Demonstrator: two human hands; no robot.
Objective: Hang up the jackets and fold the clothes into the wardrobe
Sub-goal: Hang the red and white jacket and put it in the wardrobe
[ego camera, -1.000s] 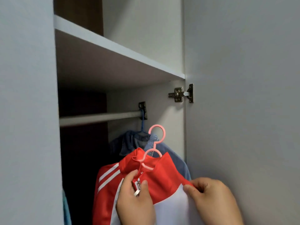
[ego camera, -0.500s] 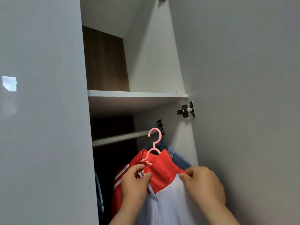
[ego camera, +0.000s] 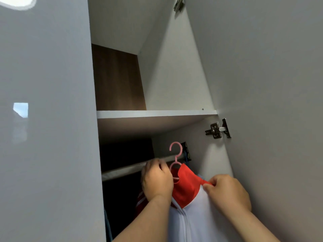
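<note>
Jacket (ego camera: 187,191) is being gripped by left hand (ego camera: 156,179) and right hand (ego camera: 227,191); hook (ego camera: 175,151) is hovering above fingers (ego camera: 162,165), seemingly not yet on rod (ego camera: 122,170).

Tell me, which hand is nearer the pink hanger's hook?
Left. The left hand grips the jacket right beside the pink hanger, just under its hook; the right hand pinches the jacket's red shoulder farther right.

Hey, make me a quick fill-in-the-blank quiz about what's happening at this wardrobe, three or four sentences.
1. The left hand and right hand both hold a white jacket with a ____ collar.
2. Its plastic hanger is ____.
3. Straight above the clothes rail runs a white ____.
4. A metal ____ carries the open door.
Missing words: red; pink; shelf; hinge.
</note>
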